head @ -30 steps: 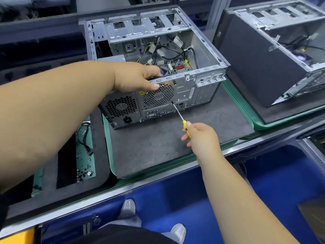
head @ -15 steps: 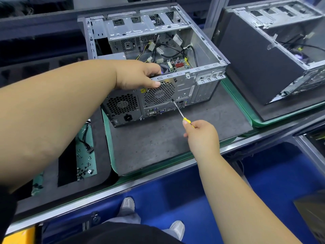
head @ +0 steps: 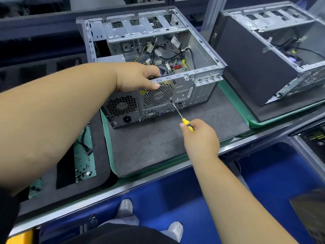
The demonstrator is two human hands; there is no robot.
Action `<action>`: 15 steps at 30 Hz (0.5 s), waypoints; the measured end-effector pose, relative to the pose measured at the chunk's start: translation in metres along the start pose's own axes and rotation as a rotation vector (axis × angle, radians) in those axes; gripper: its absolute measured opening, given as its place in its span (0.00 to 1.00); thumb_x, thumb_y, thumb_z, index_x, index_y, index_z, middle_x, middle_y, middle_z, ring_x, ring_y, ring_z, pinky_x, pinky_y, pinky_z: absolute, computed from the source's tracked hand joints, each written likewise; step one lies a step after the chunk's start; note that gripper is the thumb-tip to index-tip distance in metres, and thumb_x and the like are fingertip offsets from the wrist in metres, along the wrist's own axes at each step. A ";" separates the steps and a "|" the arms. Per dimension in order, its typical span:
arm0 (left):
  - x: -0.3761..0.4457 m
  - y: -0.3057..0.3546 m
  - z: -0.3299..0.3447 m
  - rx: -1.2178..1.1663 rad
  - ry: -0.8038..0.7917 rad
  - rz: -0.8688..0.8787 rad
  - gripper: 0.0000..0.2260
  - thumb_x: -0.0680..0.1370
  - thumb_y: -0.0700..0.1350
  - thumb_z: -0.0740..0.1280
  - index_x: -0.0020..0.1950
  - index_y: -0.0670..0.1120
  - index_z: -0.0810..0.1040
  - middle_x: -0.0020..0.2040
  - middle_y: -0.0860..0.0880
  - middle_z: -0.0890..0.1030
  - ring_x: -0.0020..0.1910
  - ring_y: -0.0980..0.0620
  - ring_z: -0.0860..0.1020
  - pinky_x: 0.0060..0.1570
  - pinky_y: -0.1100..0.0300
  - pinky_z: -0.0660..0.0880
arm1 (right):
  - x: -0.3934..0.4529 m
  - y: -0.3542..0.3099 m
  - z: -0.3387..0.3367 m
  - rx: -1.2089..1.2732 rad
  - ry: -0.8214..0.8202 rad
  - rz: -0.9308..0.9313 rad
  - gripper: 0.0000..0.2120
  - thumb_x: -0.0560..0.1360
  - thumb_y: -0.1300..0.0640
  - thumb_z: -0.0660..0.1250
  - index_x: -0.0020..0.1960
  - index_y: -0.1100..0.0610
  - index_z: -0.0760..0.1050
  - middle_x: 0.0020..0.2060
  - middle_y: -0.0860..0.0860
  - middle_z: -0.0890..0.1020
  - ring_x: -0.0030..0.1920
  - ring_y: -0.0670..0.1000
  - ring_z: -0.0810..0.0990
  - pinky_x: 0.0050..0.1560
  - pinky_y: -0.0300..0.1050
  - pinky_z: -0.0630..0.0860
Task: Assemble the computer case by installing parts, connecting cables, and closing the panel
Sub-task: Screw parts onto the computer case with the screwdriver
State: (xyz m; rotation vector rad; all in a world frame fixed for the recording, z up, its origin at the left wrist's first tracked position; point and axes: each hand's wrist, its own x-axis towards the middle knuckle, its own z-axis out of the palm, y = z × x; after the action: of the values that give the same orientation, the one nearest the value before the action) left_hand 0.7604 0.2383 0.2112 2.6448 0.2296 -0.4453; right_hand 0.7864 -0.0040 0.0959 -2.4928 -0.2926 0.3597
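An open metal computer case [head: 204, 55] lies on its side on a grey mat, rear panel facing me, with cables and a small circuit board inside. My left hand [head: 135, 78] grips the top rear edge of the case above the round fan grille [head: 158, 95], thumb on the rear panel. My right hand [head: 200, 136] holds a yellow-handled screwdriver [head: 187, 125]. Its tip touches the rear panel at the lower right corner of the fan grille.
The case sits on a grey mat [head: 158, 147] in a green-edged tray. A second open case [head: 263, 59] stands on another tray to the right. Loose screws and a cable lie on a green strip [head: 84, 159] at the left. The bench edge [head: 123, 187] runs in front.
The view has shifted slightly. My right hand has turned a little on the screwdriver handle, with the tip staying at the same spot. My left hand keeps its grip.
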 end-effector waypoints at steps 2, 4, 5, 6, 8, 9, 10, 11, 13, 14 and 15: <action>-0.001 0.001 -0.001 0.002 -0.007 0.005 0.07 0.81 0.53 0.62 0.58 0.55 0.67 0.55 0.48 0.77 0.52 0.47 0.75 0.57 0.52 0.71 | -0.004 0.001 0.001 -0.278 0.123 -0.126 0.15 0.82 0.43 0.58 0.43 0.52 0.69 0.37 0.48 0.73 0.36 0.55 0.71 0.31 0.45 0.60; -0.002 0.001 -0.001 0.007 -0.012 -0.009 0.10 0.81 0.53 0.62 0.60 0.52 0.69 0.57 0.46 0.77 0.55 0.45 0.75 0.61 0.48 0.71 | -0.001 -0.003 0.005 -0.243 0.061 -0.149 0.18 0.83 0.44 0.56 0.42 0.55 0.69 0.35 0.49 0.73 0.36 0.56 0.71 0.32 0.46 0.61; -0.001 0.001 -0.001 0.009 -0.017 -0.016 0.12 0.81 0.53 0.62 0.62 0.51 0.69 0.58 0.46 0.77 0.57 0.44 0.75 0.62 0.46 0.70 | 0.003 -0.007 0.006 -0.062 -0.037 -0.075 0.20 0.83 0.44 0.57 0.40 0.57 0.71 0.31 0.49 0.72 0.33 0.55 0.71 0.30 0.45 0.62; -0.001 0.002 -0.002 0.008 -0.022 -0.020 0.14 0.81 0.53 0.62 0.64 0.50 0.69 0.59 0.45 0.77 0.58 0.43 0.75 0.63 0.45 0.70 | 0.010 -0.010 0.004 0.248 -0.172 0.085 0.21 0.83 0.45 0.58 0.39 0.58 0.74 0.27 0.48 0.70 0.28 0.53 0.70 0.27 0.43 0.61; -0.001 0.003 -0.002 0.008 -0.029 -0.017 0.15 0.81 0.53 0.62 0.65 0.49 0.69 0.60 0.45 0.77 0.59 0.43 0.75 0.64 0.45 0.70 | 0.020 -0.010 -0.007 0.894 -0.540 0.524 0.22 0.83 0.45 0.59 0.39 0.58 0.76 0.22 0.46 0.64 0.19 0.46 0.60 0.19 0.38 0.55; -0.001 0.003 -0.003 0.010 -0.032 -0.014 0.14 0.81 0.53 0.62 0.64 0.49 0.69 0.60 0.45 0.77 0.59 0.43 0.75 0.63 0.45 0.70 | 0.024 -0.006 -0.013 1.105 -0.673 0.662 0.21 0.83 0.45 0.59 0.40 0.59 0.76 0.22 0.45 0.62 0.18 0.44 0.57 0.17 0.37 0.54; 0.000 0.002 -0.003 0.010 -0.033 -0.011 0.13 0.81 0.53 0.62 0.63 0.50 0.70 0.59 0.45 0.77 0.58 0.43 0.75 0.63 0.45 0.70 | 0.026 -0.003 -0.017 1.225 -0.740 0.728 0.21 0.83 0.45 0.59 0.41 0.59 0.76 0.23 0.45 0.62 0.18 0.43 0.57 0.17 0.36 0.54; 0.000 0.002 -0.003 0.011 -0.031 -0.008 0.12 0.81 0.54 0.62 0.61 0.51 0.69 0.58 0.45 0.77 0.57 0.43 0.75 0.62 0.45 0.70 | 0.026 -0.001 -0.019 1.266 -0.769 0.736 0.20 0.83 0.45 0.60 0.41 0.60 0.76 0.23 0.46 0.63 0.18 0.43 0.57 0.17 0.36 0.54; -0.001 0.001 -0.003 0.012 -0.030 -0.003 0.11 0.81 0.54 0.62 0.61 0.51 0.69 0.57 0.45 0.77 0.56 0.43 0.75 0.62 0.45 0.70 | 0.024 -0.001 -0.017 1.197 -0.715 0.674 0.18 0.80 0.45 0.65 0.39 0.58 0.74 0.25 0.47 0.66 0.19 0.44 0.58 0.18 0.35 0.54; -0.001 0.001 -0.003 0.013 -0.031 -0.002 0.11 0.81 0.54 0.62 0.60 0.52 0.69 0.57 0.45 0.77 0.56 0.43 0.75 0.62 0.45 0.70 | 0.021 -0.003 -0.014 1.094 -0.631 0.604 0.17 0.78 0.45 0.69 0.39 0.57 0.73 0.27 0.48 0.68 0.21 0.44 0.60 0.20 0.36 0.55; 0.000 0.001 -0.003 0.015 -0.033 0.001 0.10 0.81 0.54 0.62 0.59 0.52 0.68 0.57 0.45 0.77 0.56 0.43 0.75 0.62 0.45 0.70 | 0.018 -0.003 -0.010 0.922 -0.506 0.495 0.16 0.76 0.46 0.71 0.38 0.56 0.71 0.28 0.49 0.70 0.22 0.46 0.62 0.22 0.38 0.58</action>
State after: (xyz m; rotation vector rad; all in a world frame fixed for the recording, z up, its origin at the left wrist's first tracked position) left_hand 0.7611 0.2388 0.2143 2.6498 0.2153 -0.4918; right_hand 0.8059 -0.0017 0.1027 -1.5018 0.2665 1.0551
